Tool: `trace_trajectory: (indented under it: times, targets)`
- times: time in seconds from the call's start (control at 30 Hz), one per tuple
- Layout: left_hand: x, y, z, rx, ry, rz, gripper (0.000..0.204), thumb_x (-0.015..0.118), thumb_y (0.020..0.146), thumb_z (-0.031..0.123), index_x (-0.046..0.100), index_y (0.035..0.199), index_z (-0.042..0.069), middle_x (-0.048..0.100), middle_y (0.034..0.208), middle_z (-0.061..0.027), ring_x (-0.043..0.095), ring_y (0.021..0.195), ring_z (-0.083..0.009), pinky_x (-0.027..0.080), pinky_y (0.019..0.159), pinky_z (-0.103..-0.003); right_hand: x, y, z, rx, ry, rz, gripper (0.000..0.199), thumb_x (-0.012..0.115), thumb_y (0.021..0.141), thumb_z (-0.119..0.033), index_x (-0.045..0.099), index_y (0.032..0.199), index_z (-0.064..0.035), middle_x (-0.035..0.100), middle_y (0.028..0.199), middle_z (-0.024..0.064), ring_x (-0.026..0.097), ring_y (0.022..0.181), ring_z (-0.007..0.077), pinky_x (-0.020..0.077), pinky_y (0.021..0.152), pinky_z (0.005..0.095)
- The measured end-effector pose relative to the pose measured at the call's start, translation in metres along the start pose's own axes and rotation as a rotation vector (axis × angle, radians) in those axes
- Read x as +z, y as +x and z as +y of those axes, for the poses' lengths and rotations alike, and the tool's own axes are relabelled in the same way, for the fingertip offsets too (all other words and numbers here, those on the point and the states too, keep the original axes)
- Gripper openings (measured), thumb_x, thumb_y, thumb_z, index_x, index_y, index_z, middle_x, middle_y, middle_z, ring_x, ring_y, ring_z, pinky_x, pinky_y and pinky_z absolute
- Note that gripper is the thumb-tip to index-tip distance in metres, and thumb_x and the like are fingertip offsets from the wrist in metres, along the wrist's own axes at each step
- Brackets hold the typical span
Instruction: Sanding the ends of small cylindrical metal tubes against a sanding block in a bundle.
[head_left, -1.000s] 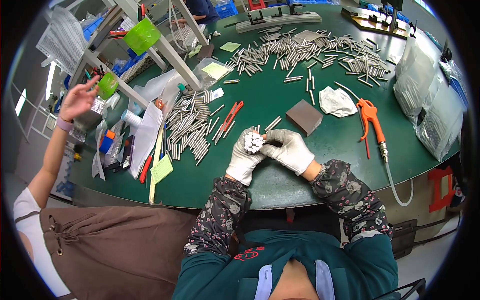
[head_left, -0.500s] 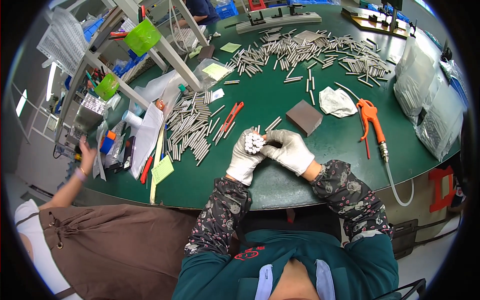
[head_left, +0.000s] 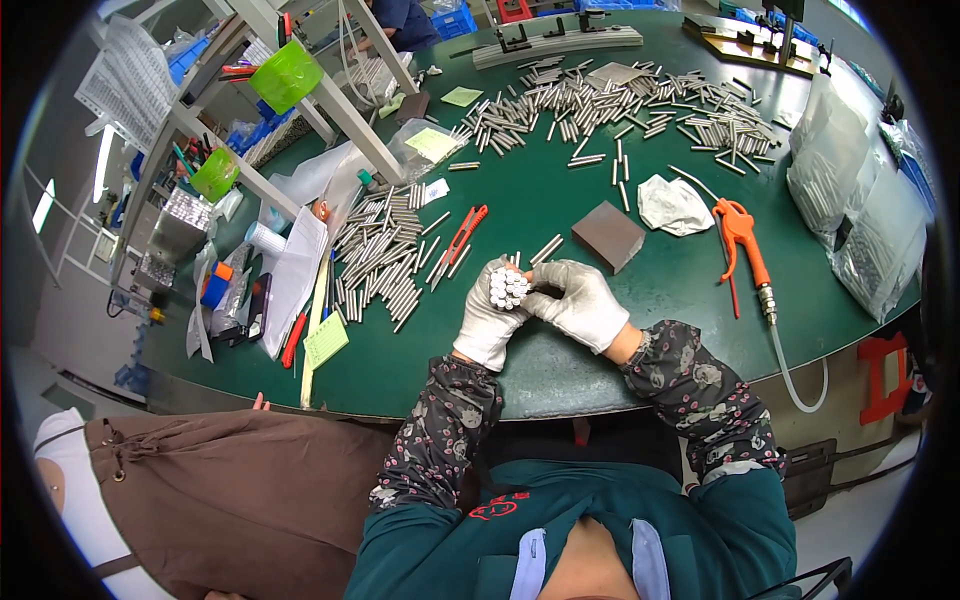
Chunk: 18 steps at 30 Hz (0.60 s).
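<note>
We are sitting at a green table (head_left: 530, 200) that is spreading out beyond our grip and to both sides of it. Left of the grip, a co-worker in a brown garment (head_left: 240, 490) is standing close by; the bare arm that was stretching out there is no longer showing, and a few fingertips (head_left: 260, 401) are appearing at the table edge. Well beyond the grip a wide pile of metal rods (head_left: 600, 105) is lying, and a smaller heap (head_left: 380, 255) is resting to its left. Far to the right an orange air gun (head_left: 745, 240) is lying. Our gloved left hand (head_left: 487, 322) is closing around the bundle, while our gloved right hand (head_left: 580, 303) is touching its right side; how tightly those partly hidden fingers are curling, we cannot tell. Ahead-right of the grip a brown block (head_left: 609, 236) is sitting; ahead-left, a red knife (head_left: 461, 240). The rod bundle (head_left: 508, 288) is staying between our hands, its pale ends facing us, so the arm's lowering is apparently leaving our handling undisturbed.
</note>
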<state>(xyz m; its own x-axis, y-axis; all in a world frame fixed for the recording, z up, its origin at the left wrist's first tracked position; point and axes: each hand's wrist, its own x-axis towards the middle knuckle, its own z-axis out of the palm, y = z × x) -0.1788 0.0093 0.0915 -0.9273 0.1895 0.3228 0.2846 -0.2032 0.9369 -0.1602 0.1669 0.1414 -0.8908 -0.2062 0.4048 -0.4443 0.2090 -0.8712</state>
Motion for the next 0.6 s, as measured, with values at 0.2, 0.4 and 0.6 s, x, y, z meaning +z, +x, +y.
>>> trace_trajectory:
  times: [0.2, 0.4, 0.6]
  targets:
    - [-0.0027, -0.0005, -0.0054, 0.011, -0.012, 0.003, 0.054, 0.070, 0.062, -0.009, 0.047, 0.108, 0.007, 0.056, 0.093, 0.0006, 0.055, 0.084, -0.0089, 0.048, 0.074, -0.022, -0.0015, -0.0007, 0.0014, -0.072, -0.034, -0.025, 0.023, 0.069, 0.070, -0.011, 0.062, 0.089, 0.0009, 0.058, 0.074, 0.0119, 0.057, 0.068, 0.0202, 0.0458, 0.062, 0.0295]
    - [-0.0026, 0.0010, -0.0052, 0.045, 0.025, -0.015, 0.047, 0.067, 0.067, -0.008, 0.046, 0.106, 0.007, 0.056, 0.091, 0.0003, 0.056, 0.083, -0.0090, 0.048, 0.074, -0.022, -0.0007, -0.0014, 0.0044, -0.088, -0.021, -0.020, 0.023, 0.069, 0.070, -0.011, 0.063, 0.089, 0.0005, 0.058, 0.073, 0.0113, 0.057, 0.067, 0.0206, 0.0453, 0.062, 0.0299]
    - [-0.0020, 0.0006, -0.0060, -0.035, -0.241, 0.016, 0.038, 0.062, 0.072, -0.007, 0.046, 0.103, 0.007, 0.055, 0.091, -0.0011, 0.055, 0.081, -0.0093, 0.049, 0.073, -0.022, -0.0008, -0.0014, 0.0053, -0.117, -0.045, -0.017, 0.023, 0.070, 0.070, -0.012, 0.063, 0.088, 0.0000, 0.058, 0.073, 0.0112, 0.056, 0.067, 0.0213, 0.0450, 0.062, 0.0303]
